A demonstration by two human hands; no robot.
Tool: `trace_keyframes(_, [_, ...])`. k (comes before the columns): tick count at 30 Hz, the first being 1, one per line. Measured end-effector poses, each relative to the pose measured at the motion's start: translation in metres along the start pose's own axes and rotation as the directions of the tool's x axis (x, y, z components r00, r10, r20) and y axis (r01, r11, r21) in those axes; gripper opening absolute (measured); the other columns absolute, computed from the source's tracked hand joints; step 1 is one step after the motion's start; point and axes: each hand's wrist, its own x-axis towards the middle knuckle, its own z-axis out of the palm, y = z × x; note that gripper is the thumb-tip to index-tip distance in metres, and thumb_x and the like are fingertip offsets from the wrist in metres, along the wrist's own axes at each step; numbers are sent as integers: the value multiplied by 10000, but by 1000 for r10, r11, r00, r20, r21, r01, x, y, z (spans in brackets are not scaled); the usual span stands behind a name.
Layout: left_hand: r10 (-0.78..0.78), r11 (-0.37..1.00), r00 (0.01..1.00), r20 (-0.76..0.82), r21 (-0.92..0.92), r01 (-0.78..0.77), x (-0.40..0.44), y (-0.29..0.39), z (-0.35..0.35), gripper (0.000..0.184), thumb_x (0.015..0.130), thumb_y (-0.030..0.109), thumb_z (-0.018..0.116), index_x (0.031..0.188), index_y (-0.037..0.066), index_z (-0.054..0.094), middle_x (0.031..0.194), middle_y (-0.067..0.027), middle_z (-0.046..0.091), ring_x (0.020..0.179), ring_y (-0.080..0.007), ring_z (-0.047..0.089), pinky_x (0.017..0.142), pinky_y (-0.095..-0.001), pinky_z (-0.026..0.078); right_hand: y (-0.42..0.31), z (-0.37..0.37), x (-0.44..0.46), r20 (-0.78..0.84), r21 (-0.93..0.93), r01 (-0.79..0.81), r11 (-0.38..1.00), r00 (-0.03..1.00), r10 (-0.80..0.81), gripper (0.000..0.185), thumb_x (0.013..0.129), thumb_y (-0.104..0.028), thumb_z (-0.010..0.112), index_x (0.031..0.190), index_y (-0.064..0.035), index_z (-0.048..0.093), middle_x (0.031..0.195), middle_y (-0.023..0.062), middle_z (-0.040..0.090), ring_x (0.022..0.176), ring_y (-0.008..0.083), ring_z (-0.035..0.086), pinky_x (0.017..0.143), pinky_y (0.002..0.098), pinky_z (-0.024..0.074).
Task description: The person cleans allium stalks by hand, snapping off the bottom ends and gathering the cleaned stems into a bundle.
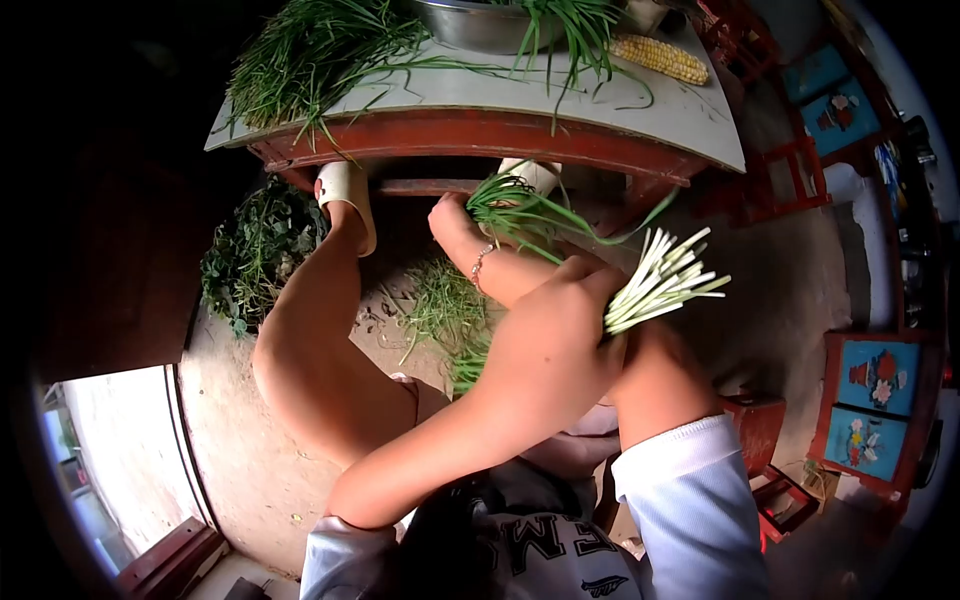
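The person sat low before the pale-topped counter [480, 92], with one arm crossing over the other. The left hand [565, 305] was closed around a bunch of white stalks [665, 283], and their pale ends fanned out to the right past its curled fingers. That bunch was off the counter, held in the air below its near edge, toward the right. The right hand [453, 217] reached out beyond the left, a bracelet [481, 265] about its wrist, and green leaves [505, 203] spread just beside it; its fingers were partly hidden, so I could not tell whether they gripped anything. On the counter, a big heap of long greens [310, 60] lay by the left corner, some blades hanging over the near edge. A metal bowl [485, 25] stood around the middle toward the far edge, with more greens [575, 25] spilling down its right side, and a corn cob [662, 58] lay near the right edge. Pale slippers [347, 195] showed on the feet near the underside of the counter. Loose green trimmings [445, 300] littered the floor [250, 420], and a darker leafy pile [255, 250] sat on it by the counter's left end.
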Motion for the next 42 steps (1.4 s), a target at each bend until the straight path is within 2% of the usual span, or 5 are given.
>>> trace_keyframes(13, [59, 975, 963, 264, -224, 2, -8, 21, -9, 200, 668, 117, 520, 797, -35, 510, 748, -203, 537, 702, -358, 531, 618, -396, 435, 2, 33, 10, 78, -59, -14, 998, 997, 19, 167, 726, -119, 483, 815, -111, 625, 787, -4, 603, 743, 177, 581, 521, 352, 452])
trace_keyframes(18, [-205, 888, 966, -159, 385, 252, 19, -28, -10, 209, 652, 101, 516, 818, -26, 506, 713, -226, 534, 690, -371, 523, 603, -402, 424, -1, 55, 18, -8, -162, -79, 984, 997, 78, 179, 737, -119, 479, 832, -117, 631, 805, -10, 610, 767, 176, 582, 536, 360, 455])
trace_keyframes(26, [-41, 961, 998, 39, -272, 50, -9, -16, -6, 160, 667, 103, 494, 751, -31, 520, 677, -219, 537, 675, -357, 540, 615, -394, 442, 19, 38, 18, 110, -53, -43, 998, 993, 49, 167, 730, -114, 488, 801, -130, 638, 799, -6, 612, 760, 171, 585, 526, 320, 459])
trace_keyframes(34, [-300, 949, 942, 147, -52, 311, 4, -23, -17, 136, 659, 26, 469, 772, -45, 500, 666, -223, 515, 656, -352, 527, 587, -358, 420, 20, 38, 13, 123, -2, -93, 996, 988, 93, 152, 715, -123, 510, 794, -131, 639, 783, -1, 618, 720, 182, 596, 530, 325, 465])
trace_keyframes(42, [-235, 904, 924, -302, 282, 322, 34, -82, 0, 121, 679, 62, 484, 754, -32, 500, 660, -244, 519, 665, -375, 526, 580, -396, 419, 30, 17, 2, 121, -26, -76, 997, 990, 79, 159, 714, -125, 511, 807, -133, 640, 789, 0, 619, 725, 182, 597, 537, 328, 467])
